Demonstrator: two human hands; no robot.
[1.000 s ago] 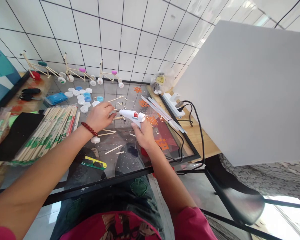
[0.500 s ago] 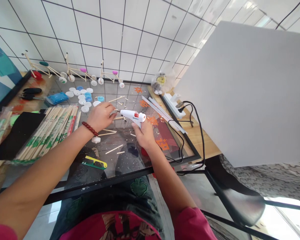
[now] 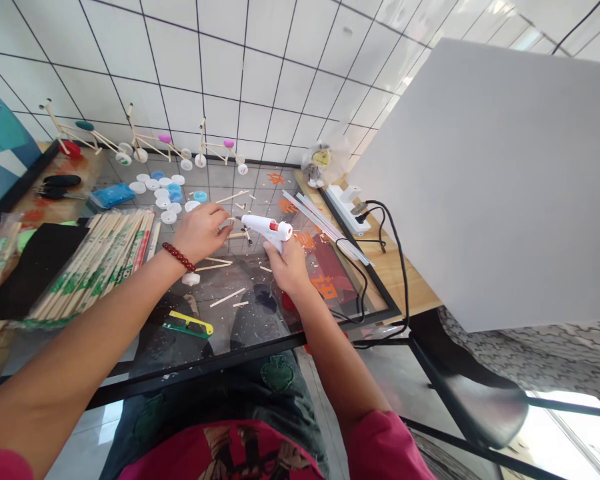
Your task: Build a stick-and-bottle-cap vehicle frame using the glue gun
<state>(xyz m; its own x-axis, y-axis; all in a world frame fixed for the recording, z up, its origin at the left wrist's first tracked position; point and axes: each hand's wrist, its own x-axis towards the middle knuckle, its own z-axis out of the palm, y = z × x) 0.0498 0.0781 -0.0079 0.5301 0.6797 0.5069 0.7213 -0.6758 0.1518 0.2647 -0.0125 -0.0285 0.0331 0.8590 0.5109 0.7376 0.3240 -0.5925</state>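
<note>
- My right hand (image 3: 287,267) is wrapped around the grip of the white hot-glue gun (image 3: 266,228), fingers closed tight on it. The gun lies almost level, with its nozzle pointing left toward my other hand.
- My left hand (image 3: 200,230) is curled palm down with its fingertips pinched on some short wooden sticks (image 3: 235,235). These sit just above the glass table (image 3: 260,313), right at the nozzle's tip. I take it the pinch is there to hold the sticks steady where the glue comes out.
- Both forearms reach forward and angle inward, so my hands meet near the middle of the table. My left wrist, with its red bead bracelet (image 3: 179,257), is bent slightly down, and my right wrist is cocked to keep the gun flat.
- The gun's black cord (image 3: 400,267) loops off the right edge to the power strip (image 3: 347,203), which keeps the slack out of my working area.
- Spare glue sticks (image 3: 325,227) lie in a row just right of the gun, close to the hand that uses it.
- Wrapped chopsticks (image 3: 100,257) are piled to my left, with bottle caps (image 3: 163,193) scattered beyond them.
- A yellow-green cutter (image 3: 187,325) lies near me among the offcuts.
- Three little stick bicycles (image 3: 215,150) stand against the tiled wall, well away from my hands.
</note>
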